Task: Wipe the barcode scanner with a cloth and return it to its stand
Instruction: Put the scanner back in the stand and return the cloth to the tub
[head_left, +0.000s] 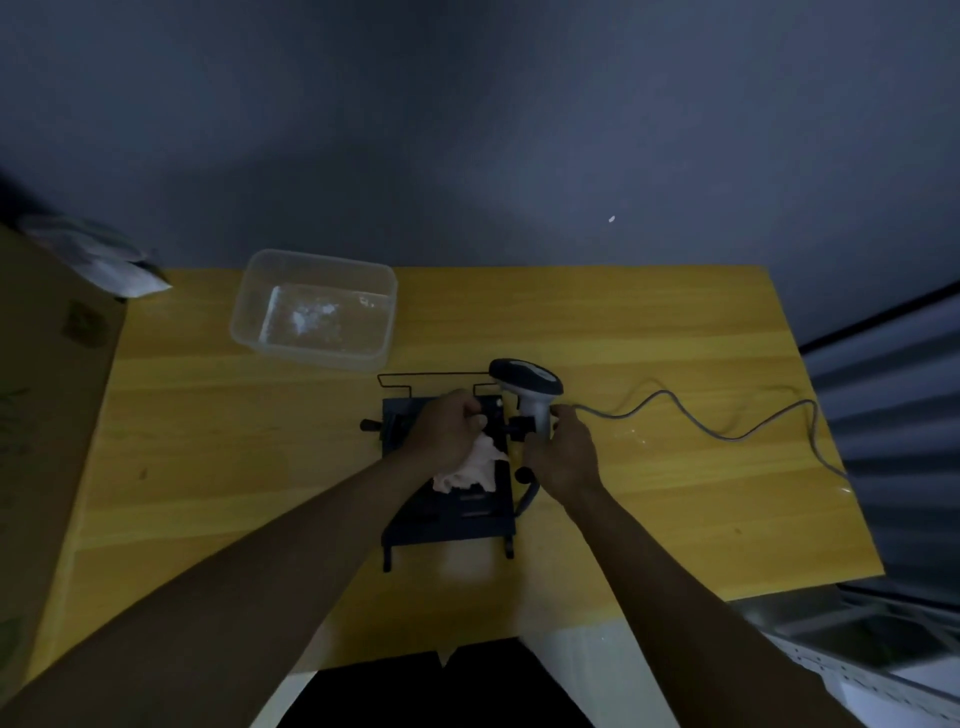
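Observation:
A grey and black barcode scanner (527, 384) stands upright at the right side of a dark stand (452, 519) in the middle of the yellow table. My right hand (563, 452) grips the scanner's handle from below. A grey cable (691, 421) runs from the handle off to the right. My left hand (449, 428) is closed on a pale pink cloth (475, 467), which hangs over the stand just left of the scanner. The cloth is near the handle; whether they touch I cannot tell.
A clear plastic tub (311, 306) sits at the table's back left. A cardboard box (41, 415) stands along the left edge with a plastic bag (104, 260) behind it. A wire frame (431, 382) rises at the stand's back. Metal shelving (883, 634) lies at the right.

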